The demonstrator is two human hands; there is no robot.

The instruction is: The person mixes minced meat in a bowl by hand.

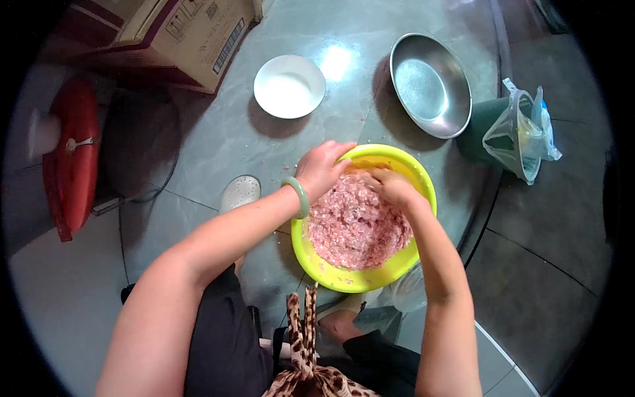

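A yellow-green basin (299, 249) stands on the floor in front of me, holding a wide mass of pink minced meat (357, 228). My left hand (322, 171), with a pale green bangle (301, 198) on its wrist, grips the basin's upper left rim, thumb and fingers closed over the edge. Inside the basin, at the upper right of the meat, is my right hand (392, 187). Its fingers are curled into the mince and their tips are hidden there. Bits of meat stick to the basin's inner wall.
Beyond the basin are a white bowl (290, 86) and a steel basin (430, 86). A green bin (486, 132) with a plastic liner stands at the right. Cardboard boxes (192, 46) and a red object (69, 159) are at the left. My shoes flank the basin.
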